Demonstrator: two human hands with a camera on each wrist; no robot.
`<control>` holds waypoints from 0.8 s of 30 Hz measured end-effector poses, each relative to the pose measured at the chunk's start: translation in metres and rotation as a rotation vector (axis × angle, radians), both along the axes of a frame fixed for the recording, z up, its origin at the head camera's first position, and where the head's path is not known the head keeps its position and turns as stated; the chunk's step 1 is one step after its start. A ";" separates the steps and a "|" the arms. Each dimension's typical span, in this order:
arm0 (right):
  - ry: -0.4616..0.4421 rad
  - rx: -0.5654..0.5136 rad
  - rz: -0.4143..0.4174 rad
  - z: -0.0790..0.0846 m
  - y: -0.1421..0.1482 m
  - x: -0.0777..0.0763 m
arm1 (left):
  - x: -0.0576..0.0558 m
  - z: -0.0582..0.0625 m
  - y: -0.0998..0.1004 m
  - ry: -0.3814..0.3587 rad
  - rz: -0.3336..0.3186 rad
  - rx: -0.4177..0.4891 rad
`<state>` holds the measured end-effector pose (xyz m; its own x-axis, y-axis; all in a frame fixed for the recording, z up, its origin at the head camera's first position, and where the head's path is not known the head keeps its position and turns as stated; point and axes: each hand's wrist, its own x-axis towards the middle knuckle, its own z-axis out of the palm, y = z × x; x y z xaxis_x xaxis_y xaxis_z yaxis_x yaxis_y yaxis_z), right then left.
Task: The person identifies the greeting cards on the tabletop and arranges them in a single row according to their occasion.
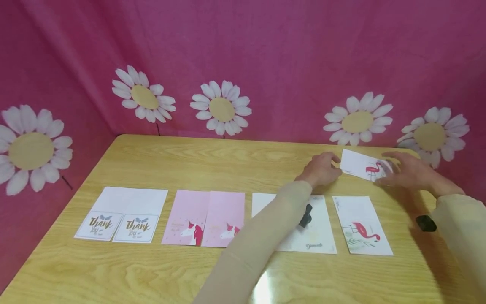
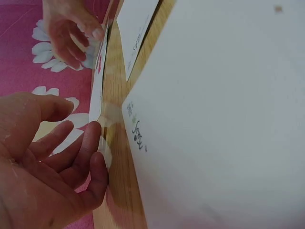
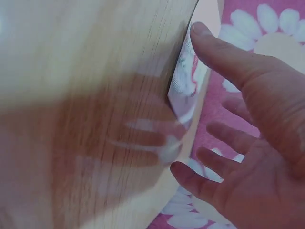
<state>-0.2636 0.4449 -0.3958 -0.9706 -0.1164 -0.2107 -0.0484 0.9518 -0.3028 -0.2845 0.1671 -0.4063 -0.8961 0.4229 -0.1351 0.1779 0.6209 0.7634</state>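
A white card with a pink flamingo (image 1: 358, 164) lies at the back right of the table, between both hands. My left hand (image 1: 320, 169) is at its left edge, fingers loosely bent, with nothing between fingers and thumb in the left wrist view. On the other side, my right hand (image 1: 411, 173) spreads its fingers, and the thumb (image 3: 202, 36) overlaps the card in the right wrist view. A second flamingo card (image 1: 362, 226) lies nearer the front. My left sleeve partly hides a pair of white cards (image 1: 320, 240), one reading "Diamonds".
Two pink unicorn cards (image 1: 224, 211) lie side by side mid-table. Left of them are two white "Thank you" cards (image 1: 134, 202). A pink curtain with daisies (image 1: 265, 63) hangs behind the wooden table (image 1: 182, 274). Dark pieces sit at both wrists.
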 end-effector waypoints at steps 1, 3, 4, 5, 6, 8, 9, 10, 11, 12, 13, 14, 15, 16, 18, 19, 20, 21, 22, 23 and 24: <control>-0.028 0.001 -0.003 -0.001 0.001 -0.002 | 0.000 0.000 0.000 -0.005 0.004 0.004; -0.074 -0.003 -0.007 -0.004 0.003 -0.004 | 0.001 -0.001 0.000 -0.010 0.006 0.008; -0.088 -0.007 -0.003 -0.005 0.003 -0.005 | 0.002 -0.001 0.000 -0.012 0.005 0.007; -0.100 -0.015 0.002 -0.006 0.003 -0.006 | 0.002 -0.001 0.000 -0.013 0.006 0.004; -0.102 -0.025 0.014 -0.007 0.003 -0.007 | 0.002 -0.001 0.000 -0.015 0.008 0.002; -0.079 -0.023 0.039 -0.009 0.003 -0.008 | 0.003 -0.001 0.000 -0.017 0.011 0.001; -0.072 -0.017 0.043 -0.009 0.003 -0.009 | 0.004 0.000 0.000 -0.017 0.013 0.001; -0.068 -0.009 0.044 -0.009 0.003 -0.009 | 0.004 0.000 0.000 -0.015 0.010 -0.002; -0.064 -0.002 0.042 -0.009 0.003 -0.008 | 0.005 0.000 0.000 -0.017 0.009 -0.001; -0.058 0.010 0.043 -0.009 0.003 -0.008 | 0.005 0.000 0.000 -0.018 0.005 0.000; -0.060 0.018 0.035 -0.009 0.003 -0.007 | 0.006 0.000 0.000 -0.019 0.002 -0.002; -0.060 0.023 0.030 -0.010 0.003 -0.007 | 0.006 0.000 0.001 -0.021 0.000 -0.004; -0.059 0.023 0.022 -0.010 0.004 -0.006 | 0.007 0.000 0.001 -0.020 -0.002 -0.008; -0.048 0.019 0.023 -0.011 0.004 -0.006 | 0.007 0.000 0.001 -0.023 -0.004 -0.011; -0.027 0.004 0.033 -0.013 0.005 -0.007 | 0.008 0.000 0.001 -0.023 -0.001 -0.018; -0.019 -0.002 0.033 -0.013 0.005 -0.007 | 0.008 0.000 0.001 -0.021 0.002 -0.021; -0.015 -0.004 0.034 -0.014 0.005 -0.008 | 0.008 0.000 0.000 -0.020 0.004 -0.022; -0.021 -0.006 0.029 -0.014 0.006 -0.008 | 0.008 0.000 0.000 -0.015 0.005 -0.023; -0.024 -0.003 0.032 -0.014 0.006 -0.009 | 0.008 0.000 -0.001 -0.013 0.005 -0.023; -0.033 0.001 0.031 -0.014 0.006 -0.009 | 0.007 -0.001 -0.001 -0.010 0.006 -0.023; -0.044 0.009 0.030 -0.014 0.006 -0.010 | 0.007 -0.001 -0.001 -0.008 0.007 -0.022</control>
<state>-0.2732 0.4511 -0.4095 -0.9566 -0.1430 -0.2539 -0.0636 0.9528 -0.2970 -0.2778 0.1659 -0.4074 -0.8977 0.4139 -0.1513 0.1678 0.6385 0.7511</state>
